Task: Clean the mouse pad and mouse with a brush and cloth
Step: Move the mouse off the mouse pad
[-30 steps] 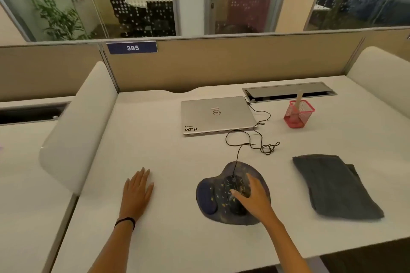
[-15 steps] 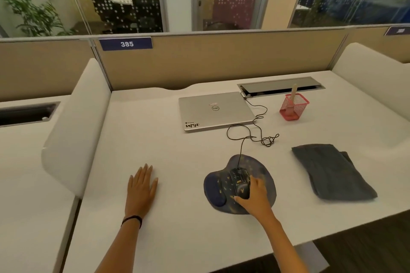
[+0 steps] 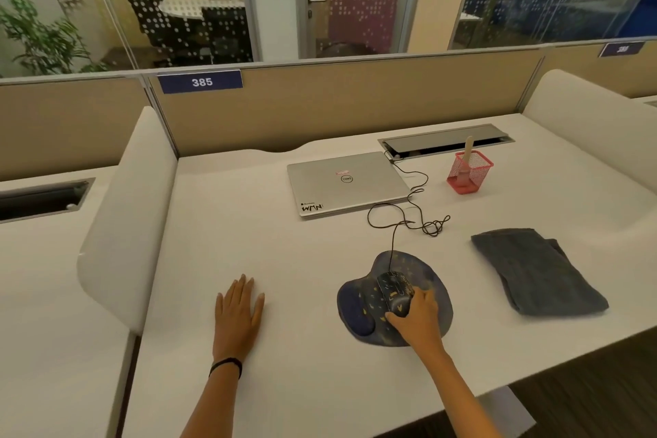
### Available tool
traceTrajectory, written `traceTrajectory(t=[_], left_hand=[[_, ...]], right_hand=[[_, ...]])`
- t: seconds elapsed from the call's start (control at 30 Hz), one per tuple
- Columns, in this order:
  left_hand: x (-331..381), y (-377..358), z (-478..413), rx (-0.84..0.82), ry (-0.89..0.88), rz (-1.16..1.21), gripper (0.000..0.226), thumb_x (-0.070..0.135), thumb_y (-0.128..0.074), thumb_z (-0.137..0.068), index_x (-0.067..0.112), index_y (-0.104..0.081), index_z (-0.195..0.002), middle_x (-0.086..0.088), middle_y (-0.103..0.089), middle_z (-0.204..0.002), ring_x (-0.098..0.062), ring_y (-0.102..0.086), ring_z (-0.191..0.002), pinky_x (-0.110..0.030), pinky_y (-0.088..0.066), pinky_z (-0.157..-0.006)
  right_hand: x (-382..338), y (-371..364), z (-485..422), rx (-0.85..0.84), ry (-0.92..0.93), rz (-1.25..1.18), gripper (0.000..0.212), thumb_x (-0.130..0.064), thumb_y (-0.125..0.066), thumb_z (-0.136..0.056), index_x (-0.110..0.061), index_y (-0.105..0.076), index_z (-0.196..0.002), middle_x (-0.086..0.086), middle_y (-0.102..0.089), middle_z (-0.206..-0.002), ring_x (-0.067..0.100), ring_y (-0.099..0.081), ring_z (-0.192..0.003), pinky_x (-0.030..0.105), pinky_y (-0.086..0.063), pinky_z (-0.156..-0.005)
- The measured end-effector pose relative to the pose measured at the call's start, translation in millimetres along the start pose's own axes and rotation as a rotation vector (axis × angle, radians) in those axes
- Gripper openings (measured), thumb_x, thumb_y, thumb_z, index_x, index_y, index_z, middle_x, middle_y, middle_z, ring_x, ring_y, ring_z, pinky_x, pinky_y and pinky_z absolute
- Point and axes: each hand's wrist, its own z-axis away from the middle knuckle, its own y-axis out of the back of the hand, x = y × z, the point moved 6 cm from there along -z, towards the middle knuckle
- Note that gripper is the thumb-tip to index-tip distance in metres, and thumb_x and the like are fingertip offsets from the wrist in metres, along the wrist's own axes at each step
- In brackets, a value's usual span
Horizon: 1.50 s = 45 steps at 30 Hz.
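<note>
The right hand (image 3: 416, 313) is gripping the mouse (image 3: 394, 292) on the mouse pad (image 3: 437, 295); the left hand (image 3: 239, 309) is lying flat on the tabletop (image 3: 284, 260). Lifting it clear, minding the cable (image 3: 393, 242), looks wise.

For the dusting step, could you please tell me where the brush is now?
In the head view, the brush stands in the red mesh holder, right of the laptop and beyond the grey cloth.

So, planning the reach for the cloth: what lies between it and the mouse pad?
Nothing: in the head view the white desk between the mouse pad and the grey cloth is bare; the mouse cable coils farther back.
</note>
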Motion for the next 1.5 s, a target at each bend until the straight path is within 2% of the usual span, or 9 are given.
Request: traceTrajectory(t=[0.07, 0.27, 0.47, 0.6, 0.9, 0.97, 1.13, 1.3, 1.5], left_hand=[[-1, 0, 0, -0.003, 0.000, 0.008, 0.050, 0.036, -0.036, -0.099, 0.018, -0.030, -0.145, 0.000, -0.023, -0.155, -0.017, -0.017, -0.145, -0.038, -0.004, -0.120], [-1, 0, 0, -0.006, -0.003, 0.006, 0.050, 0.037, -0.035, -0.099, 0.019, -0.030, -0.145, 0.001, -0.022, -0.155, -0.016, -0.016, -0.145, -0.037, -0.004, -0.120], [0, 0, 1, 0.001, -0.010, -0.004, 0.064, 0.048, -0.019, -0.089, 0.019, -0.032, -0.145, 0.002, -0.024, -0.155, -0.016, -0.017, -0.145, -0.036, -0.004, -0.119], [-2, 0, 0, 0.001, 0.005, 0.008, 0.051, 0.039, -0.033, -0.099, 0.019, -0.029, -0.146, 0.003, -0.021, -0.156, -0.015, -0.014, -0.145, -0.037, -0.003, -0.120], [2, -1, 2, 0.022, -0.023, -0.004, 0.052, 0.036, -0.038, -0.098, 0.016, -0.031, -0.145, 0.001, -0.024, -0.155, -0.016, -0.017, -0.144, -0.039, -0.006, -0.120], [2, -1, 3, 0.017, -0.027, -0.013, 0.055, 0.042, -0.033, -0.098, 0.016, -0.031, -0.145, 0.001, -0.025, -0.155, -0.016, -0.018, -0.144, -0.039, -0.006, -0.120], [0, -1, 2, 0.028, -0.038, -0.028, 0.080, 0.059, -0.007, -0.083, 0.015, -0.028, -0.146, 0.000, -0.026, -0.154, -0.016, -0.019, -0.144, -0.037, -0.005, -0.119], [0, -1, 1, 0.021, -0.038, -0.035, 0.082, 0.059, -0.006, -0.082, 0.013, -0.028, -0.146, -0.003, -0.030, -0.152, -0.019, -0.023, -0.143, -0.039, -0.009, -0.119], [1, 0, 1, 0.005, -0.042, -0.037, 0.083, 0.059, -0.005, -0.081, 0.013, -0.028, -0.146, -0.004, -0.029, -0.153, -0.020, -0.023, -0.143, -0.040, -0.008, -0.118]], right_hand=[[1, 0, 0, 0.013, -0.019, -0.035, 0.076, -0.023, -0.080, -0.070, -0.003, -0.038, -0.131, 0.016, -0.039, -0.134, 0.031, -0.039, -0.124, 0.036, -0.041, -0.099], [4, 0, -2, 0.043, -0.058, -0.082, 0.076, -0.018, -0.081, -0.067, -0.002, -0.041, -0.130, 0.018, -0.040, -0.134, 0.033, -0.041, -0.122, 0.039, -0.042, -0.099], [5, 2, -2, 0.059, -0.072, -0.096, 0.075, -0.016, -0.081, -0.068, -0.002, -0.041, -0.131, 0.019, -0.040, -0.136, 0.034, -0.041, -0.123, 0.041, -0.041, -0.101], [2, 3, 0, 0.060, -0.058, -0.123, 0.075, -0.015, -0.081, -0.068, -0.002, -0.041, -0.130, 0.018, -0.039, -0.136, 0.034, -0.040, -0.124, 0.042, -0.041, -0.101], [-27, -17, 24, 0.014, 0.055, -0.173, 0.076, -0.017, -0.082, -0.065, -0.008, -0.041, -0.128, 0.010, -0.041, -0.130, 0.025, -0.043, -0.119, 0.033, -0.044, -0.097], [-33, -27, 33, -0.019, 0.065, -0.169, 0.077, -0.018, -0.081, -0.067, -0.009, -0.039, -0.130, 0.008, -0.039, -0.132, 0.022, -0.041, -0.121, 0.029, -0.044, -0.096], [-55, -53, 52, -0.118, 0.136, -0.175, 0.075, -0.016, -0.077, -0.071, -0.011, -0.036, -0.133, 0.005, -0.034, -0.134, 0.020, -0.036, -0.124, 0.026, -0.040, -0.100], [-77, -76, 67, -0.199, 0.237, -0.111, 0.072, -0.015, -0.072, -0.074, -0.011, -0.033, -0.133, 0.005, -0.032, -0.132, 0.019, -0.033, -0.124, 0.022, -0.034, -0.100], [-89, -95, 75, -0.240, 0.234, -0.113, 0.072, -0.015, -0.072, -0.073, -0.009, -0.034, -0.133, 0.007, -0.033, -0.131, 0.020, -0.033, -0.124, 0.024, -0.039, -0.098]])
